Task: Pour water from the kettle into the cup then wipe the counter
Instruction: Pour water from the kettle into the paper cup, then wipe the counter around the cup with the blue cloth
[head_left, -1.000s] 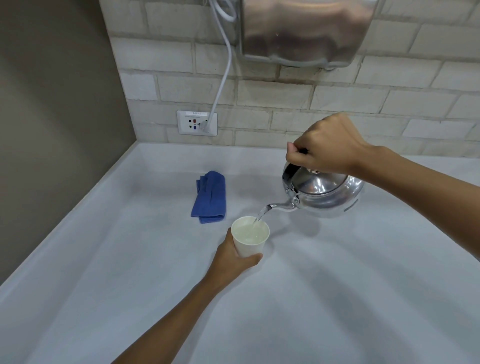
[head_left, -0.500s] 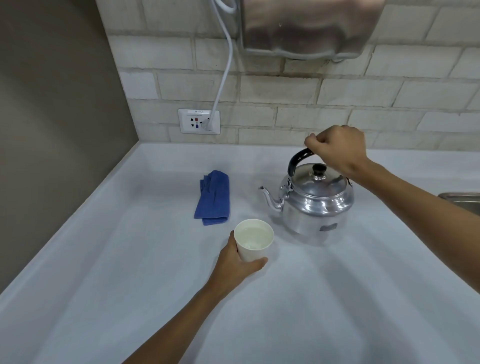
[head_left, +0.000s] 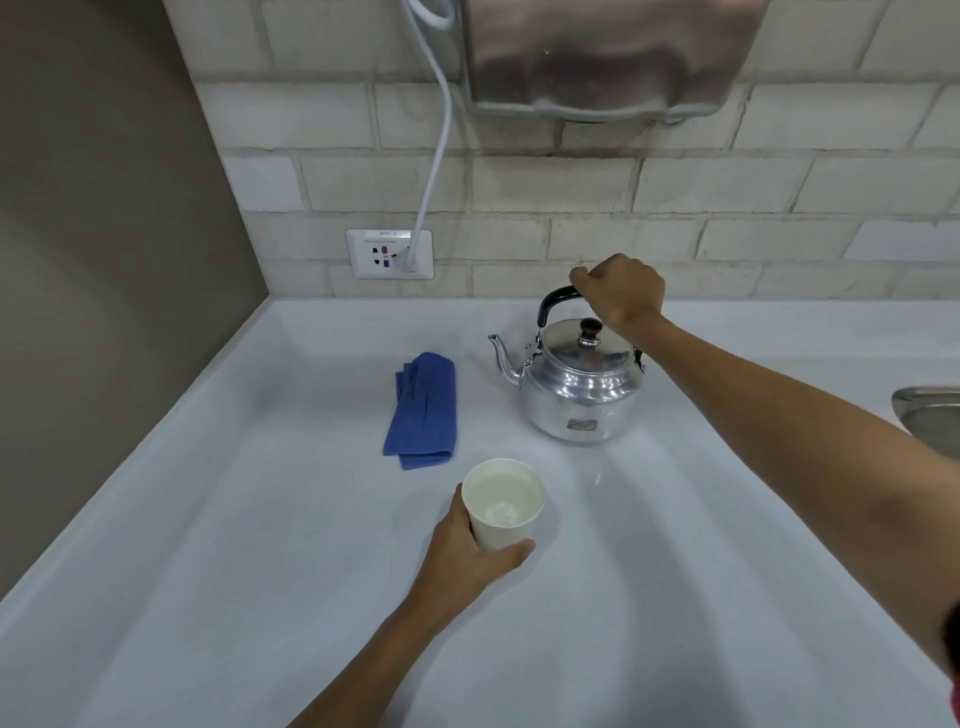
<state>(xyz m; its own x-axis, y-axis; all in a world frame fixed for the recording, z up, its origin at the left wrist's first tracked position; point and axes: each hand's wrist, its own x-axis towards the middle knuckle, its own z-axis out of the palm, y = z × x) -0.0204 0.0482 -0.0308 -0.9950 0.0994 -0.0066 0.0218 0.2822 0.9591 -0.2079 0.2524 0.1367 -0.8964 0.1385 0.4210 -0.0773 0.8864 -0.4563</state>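
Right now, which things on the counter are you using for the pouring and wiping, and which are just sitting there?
For the job:
kettle, right hand on its handle
cup with water in it, held by left hand
blue cloth, folded, for wiping
counter

Just there:
wall socket and white cable
metal box on wall
sink edge

Both forearms were bare, no sleeves, watch or rings showing on the left hand (head_left: 467, 558) or right hand (head_left: 621, 291).
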